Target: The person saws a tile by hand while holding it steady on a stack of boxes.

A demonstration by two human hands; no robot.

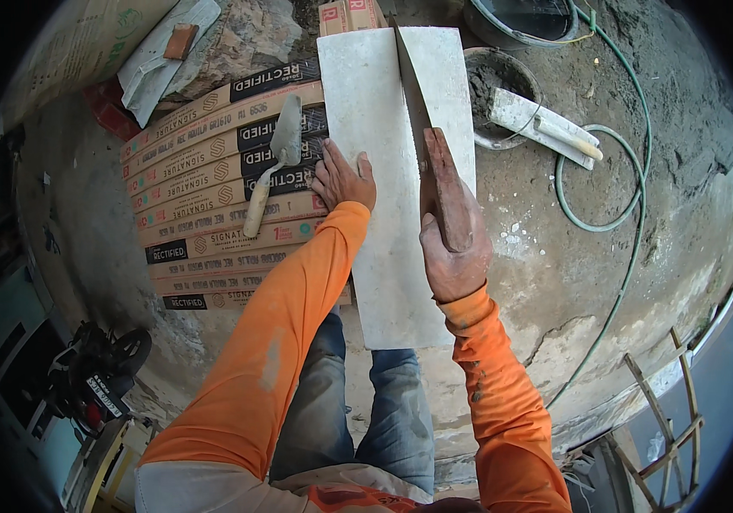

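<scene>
A long pale slab (358,94) lies lengthwise in front of me. My left hand (341,179) rests at its left edge beside the cardboard tile boxes (195,214), thumb and fingers apart. My right hand (456,252) is closed round the wooden grip (437,167) of a long, flat-bladed tool (411,85) held edge-on over the slab; whether the blade touches it I cannot tell. A pointing trowel (288,128) with a pale handle lies on the boxes, just left of my left hand.
At the right are a bucket of grey mortar (482,73) with a float (537,120) across it, a dark tub (520,21) and a green hose (644,179). A motorbike (97,376) stands lower left, a wooden ladder (662,427) lower right. A board (148,85) lies upper left.
</scene>
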